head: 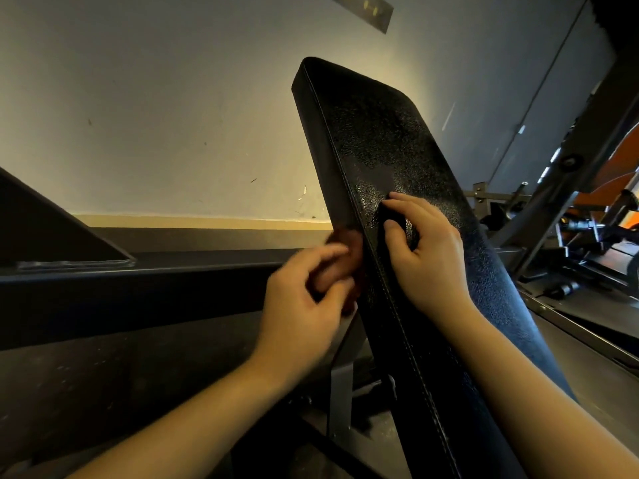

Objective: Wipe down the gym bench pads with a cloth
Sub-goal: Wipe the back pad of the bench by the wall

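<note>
Holding the cloth: left hand [304, 299], one of two hands in view; its image is blurred.
Left grip: fingers and thumb curled round one reddish-brown cloth [347, 245], bunched up.
Cloth position: pressed to the left side edge of the bench pad [380, 133], about halfway up its visible length.
Bench pads counted: one, black with a textured face, stitched along the left seam, tilted steeply up toward the wall [155, 115].
Pad surface: one smoother, paler patch shows above the right hand [428, 261].
Right grip: fingers bent, fingertips and thumb set on the pad's front face, just beside the left seam; cannot tell whether anything is pinched between them.
Hands relative: near each other, on opposite sides of the seam, not touching.
Support: one grey steel upright [340, 402] under the pad.
Surroundings: one dark sign [366, 10] high on the wall; gym machinery [587, 236] to the right, number of units unclear.
</note>
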Action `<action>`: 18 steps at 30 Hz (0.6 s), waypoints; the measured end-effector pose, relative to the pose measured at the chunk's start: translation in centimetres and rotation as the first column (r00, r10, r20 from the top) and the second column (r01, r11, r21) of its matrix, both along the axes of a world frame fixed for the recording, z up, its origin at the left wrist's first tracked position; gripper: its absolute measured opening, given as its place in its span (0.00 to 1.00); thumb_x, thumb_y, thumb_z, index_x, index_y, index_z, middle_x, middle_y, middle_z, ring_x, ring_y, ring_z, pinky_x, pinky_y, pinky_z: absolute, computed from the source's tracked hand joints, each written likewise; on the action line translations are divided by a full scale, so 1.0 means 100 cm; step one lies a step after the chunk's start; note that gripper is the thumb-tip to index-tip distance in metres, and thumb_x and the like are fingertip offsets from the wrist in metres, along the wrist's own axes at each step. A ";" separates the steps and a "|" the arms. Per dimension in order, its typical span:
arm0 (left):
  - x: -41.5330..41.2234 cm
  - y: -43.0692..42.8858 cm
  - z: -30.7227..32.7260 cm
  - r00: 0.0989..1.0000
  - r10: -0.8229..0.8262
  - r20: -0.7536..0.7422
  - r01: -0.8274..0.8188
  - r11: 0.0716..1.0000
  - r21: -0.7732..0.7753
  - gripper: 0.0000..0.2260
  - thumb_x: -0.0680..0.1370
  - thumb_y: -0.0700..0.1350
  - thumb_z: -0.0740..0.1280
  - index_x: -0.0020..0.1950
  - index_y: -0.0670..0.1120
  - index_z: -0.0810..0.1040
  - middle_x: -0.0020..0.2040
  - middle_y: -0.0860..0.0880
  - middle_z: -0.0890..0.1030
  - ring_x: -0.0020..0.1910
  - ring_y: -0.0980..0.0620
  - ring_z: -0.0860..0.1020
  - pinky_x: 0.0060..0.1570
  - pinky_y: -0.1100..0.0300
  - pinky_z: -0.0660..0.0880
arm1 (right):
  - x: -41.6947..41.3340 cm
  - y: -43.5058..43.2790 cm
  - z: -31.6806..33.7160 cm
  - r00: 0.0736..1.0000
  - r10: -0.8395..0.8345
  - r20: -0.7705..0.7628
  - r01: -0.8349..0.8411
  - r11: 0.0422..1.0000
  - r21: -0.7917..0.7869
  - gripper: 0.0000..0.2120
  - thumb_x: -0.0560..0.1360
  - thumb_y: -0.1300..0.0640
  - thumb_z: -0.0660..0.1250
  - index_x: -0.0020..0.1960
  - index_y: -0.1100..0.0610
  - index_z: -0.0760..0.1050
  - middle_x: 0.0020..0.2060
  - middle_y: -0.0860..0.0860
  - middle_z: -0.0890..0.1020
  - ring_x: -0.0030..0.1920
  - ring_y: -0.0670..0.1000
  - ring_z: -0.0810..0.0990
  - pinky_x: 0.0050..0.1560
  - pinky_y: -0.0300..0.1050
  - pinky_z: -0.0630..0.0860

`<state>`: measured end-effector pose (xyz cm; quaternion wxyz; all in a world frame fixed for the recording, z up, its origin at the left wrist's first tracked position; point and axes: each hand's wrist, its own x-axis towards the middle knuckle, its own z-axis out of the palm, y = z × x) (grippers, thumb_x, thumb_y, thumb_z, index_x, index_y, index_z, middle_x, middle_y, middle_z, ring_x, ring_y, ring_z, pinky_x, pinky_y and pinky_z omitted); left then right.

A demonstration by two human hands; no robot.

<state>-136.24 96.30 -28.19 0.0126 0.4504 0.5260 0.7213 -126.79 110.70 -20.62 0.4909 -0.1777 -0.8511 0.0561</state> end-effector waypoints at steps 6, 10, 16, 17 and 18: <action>-0.023 0.005 0.011 0.985 0.158 0.075 -0.162 0.986 0.040 0.12 0.77 0.36 0.74 0.57 0.49 0.83 0.50 0.56 0.84 0.52 0.60 0.82 0.54 0.68 0.78 | 0.002 -0.001 0.000 1.000 0.001 0.012 -0.001 1.000 -0.015 0.16 0.79 0.54 0.63 0.64 0.54 0.81 0.65 0.45 0.80 0.67 0.46 0.76 0.69 0.43 0.70; -0.009 0.021 0.022 0.977 0.211 0.017 -0.212 0.975 0.062 0.13 0.77 0.38 0.74 0.61 0.47 0.83 0.54 0.55 0.83 0.55 0.59 0.81 0.57 0.67 0.77 | 0.001 -0.002 0.000 1.000 -0.011 0.026 0.012 1.000 -0.014 0.16 0.79 0.55 0.63 0.64 0.54 0.81 0.65 0.45 0.80 0.67 0.47 0.76 0.68 0.44 0.71; 0.032 -0.032 -0.033 0.981 -0.188 -0.036 0.184 0.979 -0.090 0.17 0.76 0.31 0.72 0.58 0.49 0.85 0.53 0.57 0.84 0.56 0.57 0.82 0.55 0.68 0.75 | 0.002 -0.004 0.002 0.999 -0.015 0.035 0.015 1.000 -0.013 0.17 0.79 0.55 0.63 0.64 0.55 0.81 0.64 0.48 0.81 0.66 0.49 0.77 0.69 0.47 0.71; 0.030 -0.038 -0.036 0.964 -0.267 -0.013 0.263 0.955 -0.136 0.16 0.76 0.30 0.72 0.57 0.48 0.85 0.52 0.56 0.85 0.55 0.57 0.83 0.55 0.68 0.76 | 0.003 -0.005 0.002 0.999 -0.017 0.043 0.018 1.000 -0.010 0.17 0.79 0.55 0.63 0.65 0.55 0.81 0.65 0.48 0.81 0.66 0.49 0.76 0.69 0.47 0.71; 0.025 -0.042 -0.035 0.955 -0.298 0.002 0.294 0.941 -0.166 0.16 0.76 0.29 0.72 0.56 0.47 0.86 0.52 0.54 0.85 0.54 0.57 0.83 0.55 0.67 0.76 | 0.003 -0.005 0.002 0.998 -0.019 0.053 0.019 1.000 -0.004 0.17 0.79 0.55 0.63 0.65 0.55 0.81 0.65 0.48 0.80 0.67 0.49 0.76 0.69 0.48 0.71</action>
